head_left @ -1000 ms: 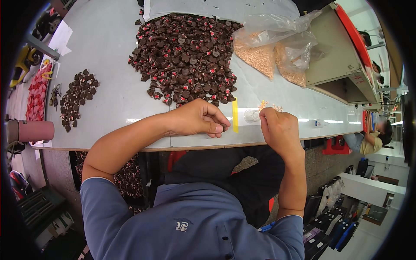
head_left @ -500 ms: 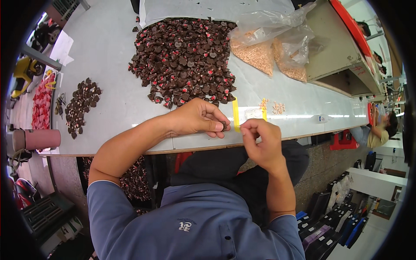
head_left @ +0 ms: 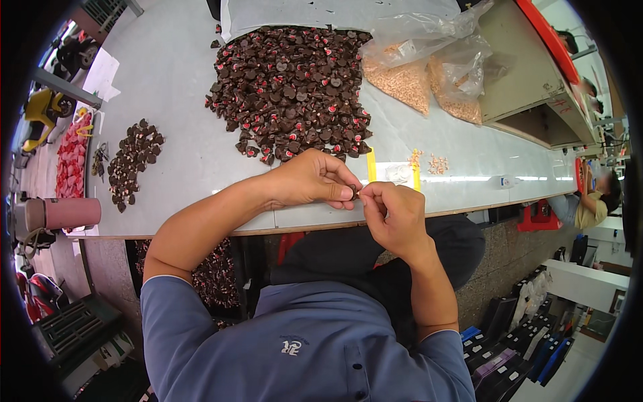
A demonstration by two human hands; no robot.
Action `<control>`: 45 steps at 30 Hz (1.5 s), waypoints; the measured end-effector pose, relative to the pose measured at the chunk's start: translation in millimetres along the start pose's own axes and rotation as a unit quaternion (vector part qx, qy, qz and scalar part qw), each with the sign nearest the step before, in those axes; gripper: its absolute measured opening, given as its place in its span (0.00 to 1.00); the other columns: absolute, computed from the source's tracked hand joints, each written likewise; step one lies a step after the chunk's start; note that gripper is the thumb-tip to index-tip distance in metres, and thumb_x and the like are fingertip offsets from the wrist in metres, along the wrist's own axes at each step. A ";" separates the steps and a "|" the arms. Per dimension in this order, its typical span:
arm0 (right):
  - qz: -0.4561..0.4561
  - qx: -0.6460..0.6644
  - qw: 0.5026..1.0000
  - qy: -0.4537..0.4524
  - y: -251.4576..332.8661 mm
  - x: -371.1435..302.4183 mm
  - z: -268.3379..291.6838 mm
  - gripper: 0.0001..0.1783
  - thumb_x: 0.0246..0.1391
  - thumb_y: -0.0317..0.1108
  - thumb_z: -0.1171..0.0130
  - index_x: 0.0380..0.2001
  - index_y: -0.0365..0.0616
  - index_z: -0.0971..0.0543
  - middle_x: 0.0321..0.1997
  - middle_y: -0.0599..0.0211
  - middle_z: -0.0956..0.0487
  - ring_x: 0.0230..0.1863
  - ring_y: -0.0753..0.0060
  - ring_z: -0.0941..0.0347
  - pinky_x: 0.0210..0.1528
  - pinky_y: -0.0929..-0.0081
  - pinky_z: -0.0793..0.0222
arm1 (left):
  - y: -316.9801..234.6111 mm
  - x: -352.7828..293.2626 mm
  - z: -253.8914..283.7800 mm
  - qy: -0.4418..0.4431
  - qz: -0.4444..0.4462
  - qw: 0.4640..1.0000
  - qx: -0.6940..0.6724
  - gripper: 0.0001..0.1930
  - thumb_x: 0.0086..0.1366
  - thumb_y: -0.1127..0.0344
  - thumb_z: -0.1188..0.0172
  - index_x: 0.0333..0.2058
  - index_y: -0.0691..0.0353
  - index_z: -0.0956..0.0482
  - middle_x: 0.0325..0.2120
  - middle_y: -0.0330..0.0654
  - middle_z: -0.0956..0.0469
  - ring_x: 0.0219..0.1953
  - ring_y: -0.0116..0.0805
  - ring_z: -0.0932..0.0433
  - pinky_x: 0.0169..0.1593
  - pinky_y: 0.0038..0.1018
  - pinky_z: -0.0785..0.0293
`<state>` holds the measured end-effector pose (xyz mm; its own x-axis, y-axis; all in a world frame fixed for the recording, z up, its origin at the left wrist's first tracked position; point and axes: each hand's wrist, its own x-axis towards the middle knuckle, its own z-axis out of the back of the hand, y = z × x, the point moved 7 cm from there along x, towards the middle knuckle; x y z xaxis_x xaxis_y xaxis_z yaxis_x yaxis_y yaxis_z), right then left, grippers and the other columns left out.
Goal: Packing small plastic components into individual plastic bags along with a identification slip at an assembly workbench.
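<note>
Over the near edge of the table, my left hand (head_left: 309,182) pinches a small dark brown piece (head_left: 354,192) between thumb and fingers. My right hand (head_left: 396,216) is closed in a pinch right beside that piece, its fingertips at the piece's right side. A tiny pale bit shows at those fingertips, too small to name. Beyond my left hand spreads a big heap of similar dark brown pieces (head_left: 288,94), several with red-and-white spots. Small peach-coloured bits (head_left: 439,165) lie scattered past my right hand, near a white lump (head_left: 400,174) between strips of yellow tape (head_left: 372,165).
A smaller group of dark pieces (head_left: 134,161) lies at the left. Clear bags of peach-coloured bits (head_left: 402,84) sit at the back right beside a grey metal box (head_left: 536,74). A pink cylinder (head_left: 72,213) stands far left. Another person (head_left: 589,204) sits far right.
My right hand has moved left, bringing its fingertips up to the dark piece in my left hand. My left hand keeps its hold. The whole view has shifted slightly.
</note>
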<state>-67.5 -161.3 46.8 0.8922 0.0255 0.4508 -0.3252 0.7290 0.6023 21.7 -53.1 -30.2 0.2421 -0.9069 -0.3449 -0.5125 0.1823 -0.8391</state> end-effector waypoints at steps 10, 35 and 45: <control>0.011 0.008 1.000 -0.021 -4.3 -8.1 7.3 0.06 0.49 0.20 0.37 0.32 0.38 0.20 0.22 0.64 0.22 0.19 0.70 0.27 0.24 0.76 0.34 | 1.8 3.2 -0.6 -0.009 -0.015 1.000 -0.001 0.13 0.60 0.74 0.33 0.43 0.72 0.20 0.38 0.49 0.17 0.38 0.33 0.16 0.45 0.27 0.19; -0.195 -0.258 0.946 -0.004 -107.7 -34.8 84.8 0.04 0.52 0.31 0.39 0.31 0.44 0.22 0.17 0.61 0.23 0.21 0.56 0.24 0.25 0.61 0.32 | 0.9 -1.7 -2.8 -0.003 0.023 0.998 0.063 0.12 0.62 0.74 0.36 0.45 0.70 0.20 0.42 0.48 0.17 0.41 0.34 0.16 0.42 0.24 0.19; -0.124 0.131 0.982 -0.050 -31.1 -22.0 18.8 0.04 0.49 0.21 0.40 0.27 0.40 0.25 0.13 0.77 0.34 0.14 0.86 0.40 0.18 0.82 0.45 | 2.1 -5.4 -8.3 0.030 0.056 0.997 0.046 0.13 0.64 0.67 0.36 0.45 0.67 0.21 0.40 0.44 0.18 0.41 0.33 0.16 0.41 0.24 0.19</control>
<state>-82.9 -197.4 30.5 0.9229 -0.2081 0.3239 -0.1829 0.5032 0.8446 12.5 -50.9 -26.6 0.1363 -0.8996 -0.4149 -0.4551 0.3152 -0.8328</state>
